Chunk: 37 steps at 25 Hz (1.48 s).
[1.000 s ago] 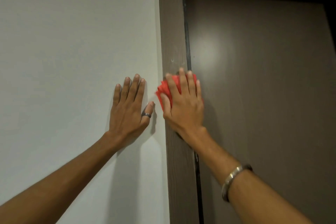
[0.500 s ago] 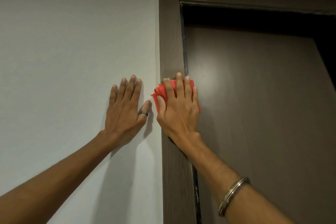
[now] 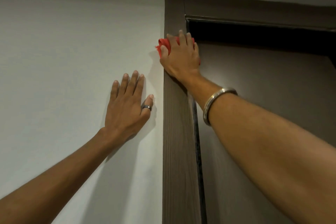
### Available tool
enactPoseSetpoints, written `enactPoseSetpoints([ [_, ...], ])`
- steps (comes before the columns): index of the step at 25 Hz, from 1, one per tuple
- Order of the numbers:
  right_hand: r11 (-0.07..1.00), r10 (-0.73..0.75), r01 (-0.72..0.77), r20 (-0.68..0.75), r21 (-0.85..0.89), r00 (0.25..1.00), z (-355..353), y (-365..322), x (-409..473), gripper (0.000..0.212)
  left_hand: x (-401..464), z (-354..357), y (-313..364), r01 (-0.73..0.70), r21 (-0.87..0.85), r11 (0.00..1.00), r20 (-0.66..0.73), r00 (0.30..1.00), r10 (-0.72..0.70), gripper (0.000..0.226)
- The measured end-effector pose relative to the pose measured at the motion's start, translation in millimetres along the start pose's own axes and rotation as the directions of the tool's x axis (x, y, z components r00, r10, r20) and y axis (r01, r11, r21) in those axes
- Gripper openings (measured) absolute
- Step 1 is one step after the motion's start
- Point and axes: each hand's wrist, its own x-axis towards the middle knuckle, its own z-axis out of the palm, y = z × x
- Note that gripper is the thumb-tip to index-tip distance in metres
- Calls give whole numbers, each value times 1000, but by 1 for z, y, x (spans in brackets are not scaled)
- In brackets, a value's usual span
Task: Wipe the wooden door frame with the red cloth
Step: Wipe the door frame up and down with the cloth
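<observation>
Two hands, one red cloth — the right hand presses it flat-fingered onto the door frame near its top corner; the left hand, spread and empty, rests on the wall.

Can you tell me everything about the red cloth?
The red cloth looks soft and bunched into folds. The right hand presses it flat against the brown wooden door frame, high up near the top corner. Most of it hides under the palm and fingers; red peeks out at the thumb side, spilling slightly over the white wall, and by the little finger.
</observation>
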Motion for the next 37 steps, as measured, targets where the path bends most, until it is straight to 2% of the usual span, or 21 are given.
enactPoseSetpoints([
  [4,1000,1,-1,35,-5,999,-1,1,47,58,-1,1,0,8,-2,1000,-2,1000,-8,76],
  [8,1000,10,-9,43,-30,999,-4,1,37,60,-4,1,0,-2,-31,1000,17,1000,3,76],
  [15,999,22,-20,39,-39,999,-7,-4,-54,60,-67,-2,-1,-37,-58,998,38,998,40,77],
  [26,976,163,-162,-2,-145,987,-11,-26,-219,64,-163,-4,29,-76,-99,992,92,992,85,76],
  [30,973,184,-178,29,-145,983,-15,-31,-280,68,-209,-8,38,-104,-103,989,139,983,118,75],
  [37,970,238,-225,163,-92,957,-32,-40,-385,69,-302,-11,59,-113,-158,981,226,963,148,71],
])
